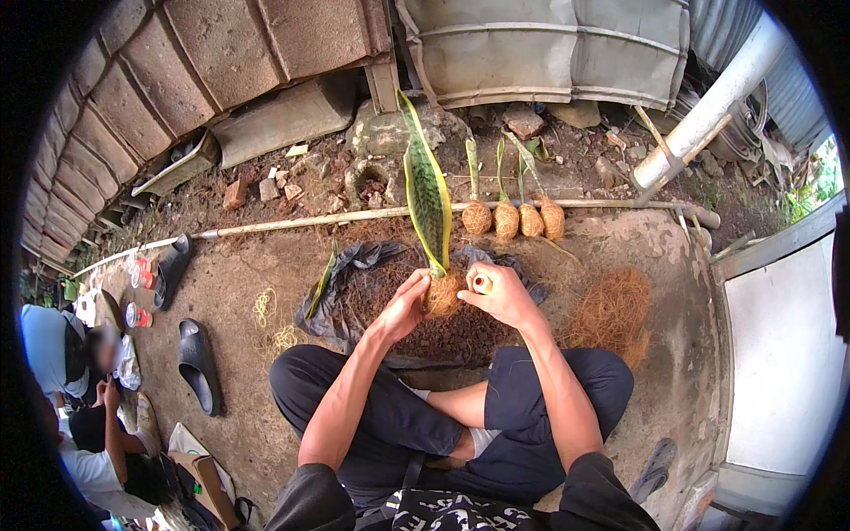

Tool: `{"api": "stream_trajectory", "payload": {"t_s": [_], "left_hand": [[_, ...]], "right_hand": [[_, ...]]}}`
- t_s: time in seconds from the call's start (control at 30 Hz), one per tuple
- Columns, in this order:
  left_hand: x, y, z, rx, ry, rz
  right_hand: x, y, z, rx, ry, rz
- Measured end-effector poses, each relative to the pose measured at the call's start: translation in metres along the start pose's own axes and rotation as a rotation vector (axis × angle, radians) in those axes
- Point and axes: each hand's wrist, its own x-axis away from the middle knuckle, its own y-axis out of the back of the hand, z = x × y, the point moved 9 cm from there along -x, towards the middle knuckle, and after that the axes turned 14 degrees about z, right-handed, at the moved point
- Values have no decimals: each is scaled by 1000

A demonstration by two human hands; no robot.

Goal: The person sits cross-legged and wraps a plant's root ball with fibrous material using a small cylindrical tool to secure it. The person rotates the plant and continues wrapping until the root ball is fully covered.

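My left hand (406, 306) grips the left side of a fibre-wrapped root ball (443, 297), from which a tall, yellow-edged snake plant leaf (428, 192) stands up. On the ball's right side, my right hand (498, 295) is closed around a small spool (483, 284) whose hollow end faces up. Any thread between spool and ball is too fine to make out. Under both hands, dark soil (372, 292) lies on a black plastic sheet (323, 332). A loose snake plant leaf (323, 282) rests at the sheet's left edge.
Several wrapped root balls (506, 221) with cut leaves stand by a long pole (319, 219). Brown fibre (614, 312) lies right, pale string (265, 304) left. Black slides (198, 365), cups (139, 315), a cardboard box (206, 488) and other people (99, 451) are at left.
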Motion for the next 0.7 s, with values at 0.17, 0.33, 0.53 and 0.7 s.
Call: {"api": "stream_trajectory", "payload": {"t_s": [0.17,0.33,0.53,0.7], "left_hand": [[0,9,-2,9,-53,-43],[-3,5,2,44,-44,-13],[-5,2,3,62,-81,-27],[-6,-1,2,66,-105,-33]], "right_hand": [[2,-4,14,83,50,-54],[5,-5,24,191,122,-68],[7,-11,35,343,204,-143],[7,-15,38,344,191,-138]]}}
